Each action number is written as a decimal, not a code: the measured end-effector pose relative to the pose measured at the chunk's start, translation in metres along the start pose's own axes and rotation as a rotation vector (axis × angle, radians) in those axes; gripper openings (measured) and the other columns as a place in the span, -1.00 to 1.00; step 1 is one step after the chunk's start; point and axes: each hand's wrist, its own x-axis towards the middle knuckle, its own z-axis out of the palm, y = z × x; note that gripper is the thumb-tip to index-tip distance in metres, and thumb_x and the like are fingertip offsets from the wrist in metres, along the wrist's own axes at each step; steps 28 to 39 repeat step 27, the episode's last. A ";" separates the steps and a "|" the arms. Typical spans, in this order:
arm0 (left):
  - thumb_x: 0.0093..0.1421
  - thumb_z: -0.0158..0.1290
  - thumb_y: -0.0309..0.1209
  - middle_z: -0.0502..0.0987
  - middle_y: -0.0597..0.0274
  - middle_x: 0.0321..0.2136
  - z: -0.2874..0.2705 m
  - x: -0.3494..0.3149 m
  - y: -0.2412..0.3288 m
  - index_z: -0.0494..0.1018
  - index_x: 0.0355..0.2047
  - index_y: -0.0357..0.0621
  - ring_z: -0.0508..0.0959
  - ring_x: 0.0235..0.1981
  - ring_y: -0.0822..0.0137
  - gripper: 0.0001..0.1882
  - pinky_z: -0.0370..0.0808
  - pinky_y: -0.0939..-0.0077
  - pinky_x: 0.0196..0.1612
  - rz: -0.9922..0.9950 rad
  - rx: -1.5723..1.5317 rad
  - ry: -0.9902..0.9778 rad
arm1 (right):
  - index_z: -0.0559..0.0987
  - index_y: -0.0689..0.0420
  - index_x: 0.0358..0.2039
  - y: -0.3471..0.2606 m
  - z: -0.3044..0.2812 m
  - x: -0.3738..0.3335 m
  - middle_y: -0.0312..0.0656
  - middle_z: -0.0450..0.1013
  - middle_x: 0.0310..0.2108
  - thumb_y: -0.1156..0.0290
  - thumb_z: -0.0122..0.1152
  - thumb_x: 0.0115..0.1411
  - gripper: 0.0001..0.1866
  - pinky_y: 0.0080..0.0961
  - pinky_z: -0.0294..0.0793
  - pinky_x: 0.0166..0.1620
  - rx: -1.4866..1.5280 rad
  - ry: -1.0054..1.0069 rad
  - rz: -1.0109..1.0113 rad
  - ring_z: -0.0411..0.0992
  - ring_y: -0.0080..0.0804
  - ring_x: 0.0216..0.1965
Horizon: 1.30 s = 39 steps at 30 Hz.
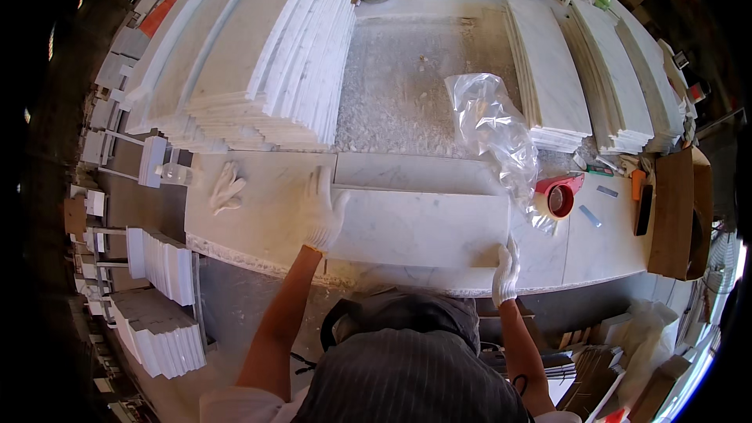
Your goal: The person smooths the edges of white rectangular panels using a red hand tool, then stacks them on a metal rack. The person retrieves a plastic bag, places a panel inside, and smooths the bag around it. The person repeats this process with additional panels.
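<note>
A pale grey-veined marble slab [419,227] lies lengthwise in front of me, near the bench's front edge. My left hand [323,207], in a white knit glove, is at the slab's left end, with its fingers stretched out and its thumb apart. At the slab's front right corner, my right hand [506,270] in a matching glove is closed on the edge; its far fingers are partly hidden. Just behind lies another flat marble piece [415,174], partly covered by the slab.
Tall stacks of marble slabs [258,47] stand at the back left, more stacks [552,70] at the back right. Crumpled clear plastic [493,125], a red tape dispenser [558,194] and a cardboard box [681,211] are on the right. A loose glove [227,186] lies left.
</note>
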 end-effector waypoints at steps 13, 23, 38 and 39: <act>0.32 -0.01 -0.33 0.38 0.21 0.13 -0.009 -0.049 -0.118 0.18 0.30 -0.24 0.33 0.17 0.35 -0.42 0.22 0.42 0.26 -0.538 -0.900 -0.500 | 0.23 0.29 0.31 -0.010 0.008 -0.003 0.11 0.24 0.27 0.08 -0.09 0.42 -0.37 -0.27 0.12 0.31 -0.281 -0.020 -0.103 0.20 -0.06 0.29; 0.31 0.02 -0.30 0.24 -0.06 0.28 -0.002 -0.024 -0.112 0.10 0.32 -0.37 0.21 0.32 0.18 -0.34 0.10 0.35 0.36 -0.328 -0.776 -0.400 | 0.26 0.27 0.28 0.002 0.010 -0.006 0.19 0.31 0.18 0.09 -0.01 0.38 -0.38 -0.24 0.26 0.21 -0.444 0.040 -0.079 0.30 0.06 0.20; 0.31 0.05 -0.27 0.22 -0.13 0.30 0.020 -0.003 -0.116 0.11 0.32 -0.32 0.22 0.32 0.08 -0.33 0.10 0.27 0.37 -0.196 -0.677 -0.249 | 0.29 0.16 0.29 -0.022 0.016 -0.011 0.16 0.30 0.21 0.00 0.03 0.34 -0.35 -0.25 0.25 0.23 -0.464 0.036 0.059 0.29 0.05 0.22; 0.31 0.05 -0.27 0.22 -0.13 0.30 0.020 -0.003 -0.116 0.11 0.32 -0.32 0.22 0.32 0.08 -0.33 0.10 0.27 0.37 -0.196 -0.677 -0.249 | 0.29 0.16 0.29 -0.022 0.016 -0.011 0.16 0.30 0.21 0.00 0.03 0.34 -0.35 -0.25 0.25 0.23 -0.464 0.036 0.059 0.29 0.05 0.22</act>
